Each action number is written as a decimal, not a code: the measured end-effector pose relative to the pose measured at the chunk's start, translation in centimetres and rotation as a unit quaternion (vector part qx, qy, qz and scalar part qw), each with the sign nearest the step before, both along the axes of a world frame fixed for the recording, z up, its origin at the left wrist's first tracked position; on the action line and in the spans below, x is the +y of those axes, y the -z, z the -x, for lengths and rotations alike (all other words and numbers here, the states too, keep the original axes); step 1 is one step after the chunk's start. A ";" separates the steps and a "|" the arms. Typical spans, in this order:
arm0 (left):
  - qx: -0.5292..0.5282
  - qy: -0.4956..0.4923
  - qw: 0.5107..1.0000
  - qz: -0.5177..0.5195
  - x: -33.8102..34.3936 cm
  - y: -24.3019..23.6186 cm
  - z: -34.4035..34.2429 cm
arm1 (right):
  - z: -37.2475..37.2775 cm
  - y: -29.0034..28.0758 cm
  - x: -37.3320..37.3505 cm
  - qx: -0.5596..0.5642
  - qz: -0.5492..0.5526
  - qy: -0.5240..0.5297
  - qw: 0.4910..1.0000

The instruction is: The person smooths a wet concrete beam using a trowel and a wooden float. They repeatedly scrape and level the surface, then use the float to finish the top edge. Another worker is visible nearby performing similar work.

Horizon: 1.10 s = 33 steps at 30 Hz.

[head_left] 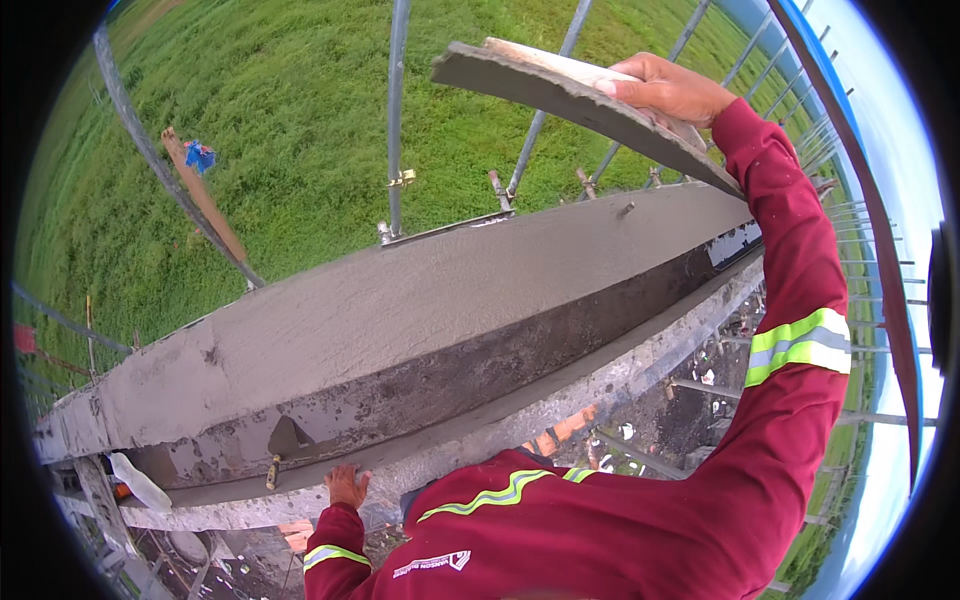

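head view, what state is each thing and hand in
right hand, closed on the long float
long float, raised, tilted
left hand, empty, at the ledge
trowel, set down, unheld
grey wall surface, mostly smooth, blemished near its left end

Upper right, the right grip [672, 90] holds a plasterer's float [580, 105]; lower left, the left grip [346, 486] touches a concrete ledge [445, 447] near a trowel [288, 436].

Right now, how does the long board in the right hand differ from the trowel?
The board is raised in the right hand; the trowel rests unheld on the concrete. The board is long and narrow; the trowel looks much shorter and tapered. Both show greyish surfaces.
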<state>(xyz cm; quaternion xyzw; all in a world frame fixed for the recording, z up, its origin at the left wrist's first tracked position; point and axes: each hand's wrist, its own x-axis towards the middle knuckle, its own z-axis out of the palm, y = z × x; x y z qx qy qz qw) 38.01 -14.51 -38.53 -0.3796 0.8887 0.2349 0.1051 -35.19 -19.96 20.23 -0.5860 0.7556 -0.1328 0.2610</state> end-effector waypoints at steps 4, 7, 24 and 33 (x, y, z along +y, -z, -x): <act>-0.017 -0.005 0.999 -0.036 -0.3 -0.5 0.3 | 0.4 5.4 -5.5 -0.102 -0.134 -0.055 0.984; -0.027 -0.013 0.998 -0.055 -0.5 -1.0 0.5 | 0.1 9.1 -7.5 -0.152 -0.201 -0.088 0.964; -0.077 -0.042 0.988 -0.127 -0.5 -1.7 1.1 | -6.9 17.0 -11.5 -0.242 -0.357 -0.152 0.889; -0.069 -0.041 0.992 -0.094 0.2 -1.2 0.9 | -17.9 22.1 -18.6 -0.240 -0.368 -0.198 0.876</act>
